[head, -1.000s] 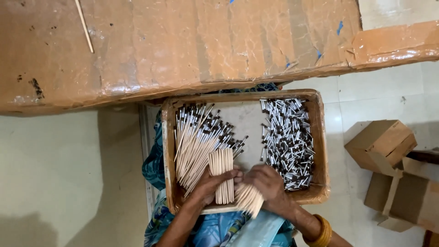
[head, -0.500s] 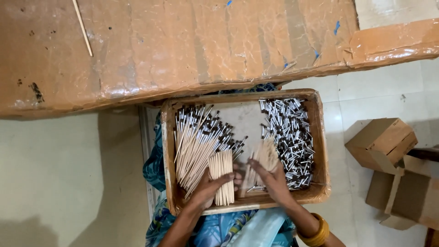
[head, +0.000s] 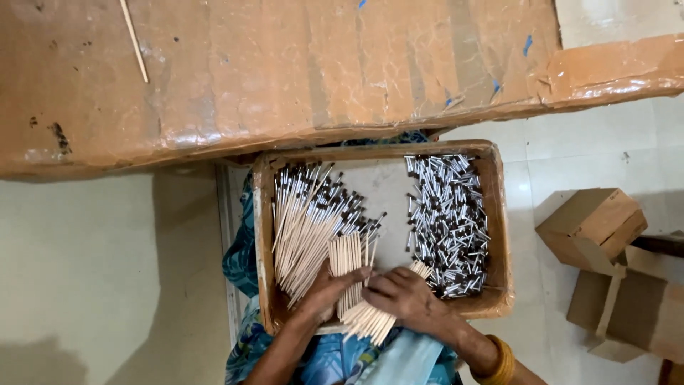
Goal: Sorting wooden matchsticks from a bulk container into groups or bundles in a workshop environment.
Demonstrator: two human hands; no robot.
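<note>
A shallow cardboard tray [head: 497, 214] rests on my lap. A heap of thin wooden sticks with dark tips [head: 306, 221] fills its left side. Small silver-and-black pieces [head: 445, 221] are piled on its right side. My left hand [head: 324, 292] grips an upright bundle of plain sticks [head: 348, 260] near the tray's front edge. My right hand [head: 402, 296] is closed over a second bundle of sticks [head: 370, 322] that fans out past the tray's front rim. The two hands touch each other.
A large board wrapped in brown tape [head: 285, 71] lies above the tray, with one loose stick [head: 134, 39] on it. Small cardboard boxes [head: 591, 224] stand on the tiled floor at the right. Blue patterned cloth [head: 239, 264] shows beneath the tray.
My right hand went up into the tray's middle with sticks, then came back down to the front edge beside my left hand. My left hand stayed put.
</note>
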